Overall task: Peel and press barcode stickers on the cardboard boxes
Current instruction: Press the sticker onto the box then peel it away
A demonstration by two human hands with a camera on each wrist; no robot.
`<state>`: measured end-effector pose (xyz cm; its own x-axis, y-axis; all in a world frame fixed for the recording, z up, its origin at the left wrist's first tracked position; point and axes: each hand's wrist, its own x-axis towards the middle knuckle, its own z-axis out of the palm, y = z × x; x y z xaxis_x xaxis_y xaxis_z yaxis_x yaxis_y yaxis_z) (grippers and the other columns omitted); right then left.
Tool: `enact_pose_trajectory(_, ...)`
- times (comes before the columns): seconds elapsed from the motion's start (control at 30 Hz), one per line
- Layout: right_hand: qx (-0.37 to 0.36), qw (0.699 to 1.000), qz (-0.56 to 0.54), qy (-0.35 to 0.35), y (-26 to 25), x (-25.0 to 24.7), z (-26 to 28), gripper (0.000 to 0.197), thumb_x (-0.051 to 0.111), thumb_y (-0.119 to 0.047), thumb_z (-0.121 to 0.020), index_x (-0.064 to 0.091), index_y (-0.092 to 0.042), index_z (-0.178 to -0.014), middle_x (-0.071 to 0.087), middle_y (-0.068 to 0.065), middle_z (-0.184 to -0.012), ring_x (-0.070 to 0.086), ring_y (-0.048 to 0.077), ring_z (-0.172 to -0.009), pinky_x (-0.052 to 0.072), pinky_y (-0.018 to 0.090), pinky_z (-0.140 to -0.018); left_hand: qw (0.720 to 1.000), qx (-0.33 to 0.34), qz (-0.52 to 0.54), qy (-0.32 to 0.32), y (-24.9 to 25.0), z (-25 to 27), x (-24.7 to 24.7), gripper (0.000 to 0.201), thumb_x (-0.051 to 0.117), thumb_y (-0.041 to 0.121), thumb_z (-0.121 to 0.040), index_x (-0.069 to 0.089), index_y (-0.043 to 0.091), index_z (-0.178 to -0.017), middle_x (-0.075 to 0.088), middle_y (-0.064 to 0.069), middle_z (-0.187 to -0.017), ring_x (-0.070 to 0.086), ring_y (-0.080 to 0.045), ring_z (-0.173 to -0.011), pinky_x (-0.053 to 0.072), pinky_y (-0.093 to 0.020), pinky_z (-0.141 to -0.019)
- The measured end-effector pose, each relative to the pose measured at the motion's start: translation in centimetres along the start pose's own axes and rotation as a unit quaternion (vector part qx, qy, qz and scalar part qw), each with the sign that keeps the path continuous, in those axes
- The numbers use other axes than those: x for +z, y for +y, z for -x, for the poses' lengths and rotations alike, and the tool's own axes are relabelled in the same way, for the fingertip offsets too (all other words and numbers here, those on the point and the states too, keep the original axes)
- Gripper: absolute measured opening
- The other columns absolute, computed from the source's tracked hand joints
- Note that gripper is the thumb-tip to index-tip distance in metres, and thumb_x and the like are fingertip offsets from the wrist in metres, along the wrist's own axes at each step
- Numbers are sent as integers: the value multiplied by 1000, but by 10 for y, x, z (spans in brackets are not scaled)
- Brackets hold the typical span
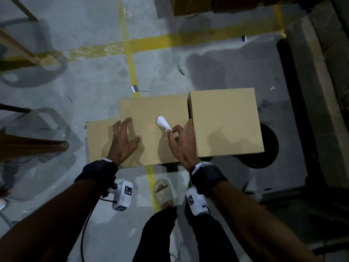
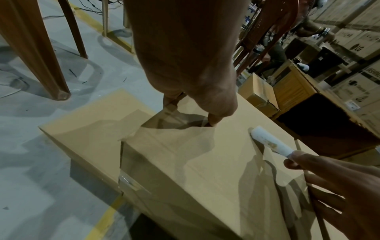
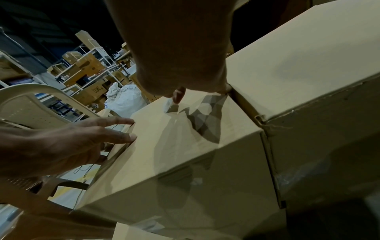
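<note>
Three plain cardboard boxes stand side by side: a low left box [image 1: 98,137], a middle box [image 1: 151,110] and a taller right box [image 1: 224,121]. My left hand [image 1: 124,140] rests spread on the middle box [image 2: 164,154], fingertips at its left edge. My right hand [image 1: 179,138] pinches the near end of a curled white sticker strip [image 1: 163,122] between thumb and forefinger; the strip's far end touches the middle box top. In the left wrist view the strip [image 2: 271,142] shows as a white roll. In the right wrist view the palm hides most of it.
Brown chair legs [image 2: 41,53] stand left of the boxes. A black round object [image 1: 268,148] sits under the right box's corner. My sandalled foot [image 1: 164,193] is on the grey floor with yellow lines [image 1: 132,67]. Stacked cartons [image 2: 349,48] fill the far right.
</note>
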<state>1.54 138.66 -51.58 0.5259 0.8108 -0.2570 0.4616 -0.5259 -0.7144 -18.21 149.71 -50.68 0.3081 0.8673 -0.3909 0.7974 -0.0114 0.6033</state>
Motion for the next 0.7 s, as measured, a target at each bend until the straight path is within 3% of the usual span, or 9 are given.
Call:
enact_pose_trajectory(0.03,-2,1000,-4,0,0,0,1,28,55,-34,-96,68,-11,-92,45,36,-135,49,45,-127,47,49,-100,1000,1,-2,-4,1,2,0,74,74,17,-90,35,16,-153,23,-21,-157,30,-32,-144,26,-24,-105)
enact_pose_trajectory(0.17,11,999,-29,27,2,-6,6,32,53,-41,-96,67,-14,-90,47,9,-110,58,32,-83,54,45,-76,1000,8,-13,-18,6,9,1,74,72,16,-92,32,13,-154,18,-25,-158,25,-36,-147,29,-34,-112)
enact_pose_trajectory(0.23,14,999,-36,13,2,-15,10,26,56,-35,-98,66,-12,-89,52,13,-107,58,32,-85,49,38,-77,999,8,-32,-28,11,11,2,76,73,17,-91,32,10,-155,16,-30,-158,19,-39,-150,26,-42,-117)
enact_pose_trajectory(0.33,5,999,-34,-6,-1,-30,18,24,56,-30,-100,64,-13,-86,62,23,-106,55,33,-108,42,36,-86,996,11,-84,-30,28,14,1,74,71,22,-90,34,9,-154,13,-34,-159,15,-45,-149,21,-50,-118)
enact_pose_trajectory(0.47,1,999,-47,12,-6,-57,34,24,56,-29,-102,69,-11,-92,63,7,-97,50,13,-93,41,31,-81,991,60,-114,-31,63,23,3,67,52,43,-89,44,9,-147,30,-30,-152,25,-46,-143,26,-55,-114)
enact_pose_trajectory(0.53,15,998,-57,28,-5,-73,44,26,56,-30,-103,72,-11,-97,65,6,-98,55,17,-95,39,27,-79,987,106,-112,-49,84,27,8,73,38,51,-85,48,9,-143,42,-27,-144,34,-44,-139,30,-52,-112)
enact_pose_trajectory(0.63,44,993,-85,66,1,-102,59,28,55,-31,-104,71,-11,-96,63,3,-91,59,21,-90,47,34,-75,976,172,-112,-78,123,35,20,68,36,49,-88,52,7,-140,51,-22,-136,44,-42,-131,34,-49,-110)
enact_pose_trajectory(0.7,61,989,-96,99,11,-122,67,29,55,-32,-105,69,-11,-90,64,3,-84,60,20,-82,46,35,-71,965,211,-115,-106,149,39,32,64,37,47,-90,52,7,-139,52,-20,-135,46,-41,-129,36,-48,-110)
